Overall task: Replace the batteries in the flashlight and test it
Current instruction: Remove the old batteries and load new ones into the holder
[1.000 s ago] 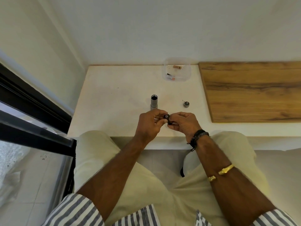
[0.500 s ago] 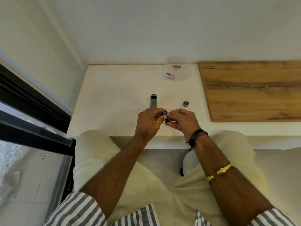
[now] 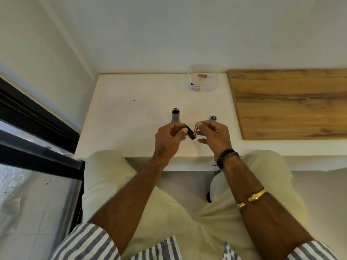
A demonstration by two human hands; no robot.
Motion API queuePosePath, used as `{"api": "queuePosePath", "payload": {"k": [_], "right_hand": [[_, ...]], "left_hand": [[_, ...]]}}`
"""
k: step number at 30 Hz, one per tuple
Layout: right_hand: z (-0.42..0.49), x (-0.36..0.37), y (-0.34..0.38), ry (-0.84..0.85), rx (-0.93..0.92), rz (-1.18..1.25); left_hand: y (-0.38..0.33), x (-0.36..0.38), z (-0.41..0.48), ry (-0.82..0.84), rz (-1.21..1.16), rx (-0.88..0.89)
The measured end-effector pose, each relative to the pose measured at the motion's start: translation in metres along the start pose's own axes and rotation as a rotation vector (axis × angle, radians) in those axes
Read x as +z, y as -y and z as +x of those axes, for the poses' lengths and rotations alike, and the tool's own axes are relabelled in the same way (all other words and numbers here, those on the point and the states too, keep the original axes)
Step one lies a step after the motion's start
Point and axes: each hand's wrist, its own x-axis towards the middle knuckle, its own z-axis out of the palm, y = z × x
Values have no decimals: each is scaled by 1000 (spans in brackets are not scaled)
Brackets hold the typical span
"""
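Observation:
The grey flashlight body (image 3: 175, 115) stands upright on the white table (image 3: 131, 109), its open end facing up. Just in front of it my left hand (image 3: 170, 137) grips a black battery holder (image 3: 189, 132) between thumb and fingers. My right hand (image 3: 214, 136) pinches a small copper-coloured battery (image 3: 195, 130) whose lower end touches the holder. The flashlight's end cap (image 3: 213, 118) lies on the table behind my right hand.
A clear plastic box (image 3: 202, 78) at the back of the table holds two or three loose batteries. A wooden board (image 3: 291, 102) covers the table's right part. A wall runs behind, and a dark window frame (image 3: 37, 128) stands at the left.
My hands have drawn apart. The holder, earlier hidden between both hands, now shows in my left hand, and the battery stands in my right fingers against it.

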Motion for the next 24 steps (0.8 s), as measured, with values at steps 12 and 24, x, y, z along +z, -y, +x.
{"api": "queuePosePath", "payload": {"k": [12,24], "right_hand": [[46,-35,-6,-316,50,416],[78,-46,-29,-523,-13,-187]], "left_hand": [[0,-2,0,74,-802,-604],[1,-4,2,210,-756,-470]]}}
